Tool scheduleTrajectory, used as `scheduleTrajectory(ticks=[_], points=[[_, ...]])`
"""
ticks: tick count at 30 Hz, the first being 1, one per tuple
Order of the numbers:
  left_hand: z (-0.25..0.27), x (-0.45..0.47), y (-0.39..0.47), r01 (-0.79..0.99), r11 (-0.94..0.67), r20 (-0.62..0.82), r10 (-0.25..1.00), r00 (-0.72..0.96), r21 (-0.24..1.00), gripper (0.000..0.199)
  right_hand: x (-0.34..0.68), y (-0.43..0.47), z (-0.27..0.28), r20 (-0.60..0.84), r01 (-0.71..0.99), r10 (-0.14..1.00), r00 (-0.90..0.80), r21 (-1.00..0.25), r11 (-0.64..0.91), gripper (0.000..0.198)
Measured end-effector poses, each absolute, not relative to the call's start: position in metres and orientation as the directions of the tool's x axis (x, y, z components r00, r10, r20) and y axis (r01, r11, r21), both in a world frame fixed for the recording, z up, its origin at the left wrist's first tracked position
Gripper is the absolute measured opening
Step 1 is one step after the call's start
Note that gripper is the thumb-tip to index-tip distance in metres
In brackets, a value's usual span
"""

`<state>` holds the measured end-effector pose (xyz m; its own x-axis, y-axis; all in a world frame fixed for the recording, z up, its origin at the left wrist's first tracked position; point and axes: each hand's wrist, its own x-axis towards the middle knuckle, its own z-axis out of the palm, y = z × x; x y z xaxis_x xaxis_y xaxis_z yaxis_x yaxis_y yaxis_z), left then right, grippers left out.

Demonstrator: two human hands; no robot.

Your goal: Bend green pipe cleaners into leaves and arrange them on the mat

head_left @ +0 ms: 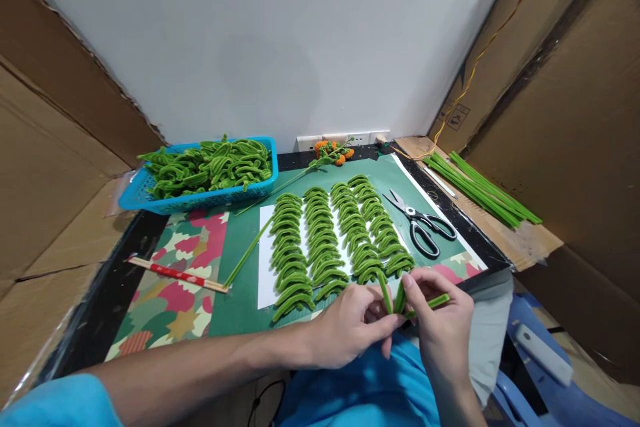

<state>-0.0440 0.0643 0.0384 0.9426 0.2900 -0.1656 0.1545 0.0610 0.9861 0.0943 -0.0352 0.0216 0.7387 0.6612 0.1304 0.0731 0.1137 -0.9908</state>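
Observation:
My left hand (350, 330) and my right hand (443, 327) meet at the near edge of the table, both pinching one green pipe cleaner (395, 297) that is bent into a narrow loop; one end sticks out to the right past my right fingers. Just beyond my hands, several rows of bent green pipe-cleaner pieces (333, 240) lie side by side on a white sheet (265, 267) over a green mat (240, 300).
Black-handled scissors (423, 223) lie right of the rows. A blue basket (150, 197) at back left holds many bent green pieces. Straight green pipe cleaners (480, 190) rest on cardboard at right. A wrapped chopstick pair (177, 273) lies left. An orange flower stem (330, 153) lies at the back.

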Motion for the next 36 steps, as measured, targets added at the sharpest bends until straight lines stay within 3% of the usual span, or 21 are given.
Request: scheduleTrajectory(ticks=[3,8,10,19,25,36], points=[[0.040,-0.043,0.064,0.148,0.079,-0.164,0.260,0.952,0.986,0.038,0.093,-0.034,0.019,0.136,0.099,0.621,0.772,-0.991,0.095,0.032],[0.041,-0.043,0.063,0.183,0.114,-0.205,0.219,0.954,0.976,0.034,0.093,-0.033,0.012,-0.046,-0.163,0.649,0.760,-0.979,0.121,0.036],[0.041,-0.045,0.062,0.200,0.118,-0.222,0.217,0.951,0.973,0.034,0.094,-0.033,0.012,-0.056,-0.203,0.657,0.752,-0.968,0.150,0.037],[0.030,-0.044,0.062,0.140,0.298,-0.238,0.322,0.916,0.944,0.047,0.097,-0.038,0.011,0.059,-0.118,0.691,0.721,-0.971,0.206,0.033],[0.031,-0.042,0.061,0.080,0.348,-0.215,0.368,0.905,0.934,0.046,0.087,-0.033,0.006,0.184,0.020,0.489,0.852,-0.947,0.320,0.028],[0.025,-0.044,0.057,0.040,0.346,-0.202,0.447,0.871,0.937,0.042,0.086,-0.032,0.012,0.106,-0.019,0.541,0.835,-0.975,0.221,0.032]])
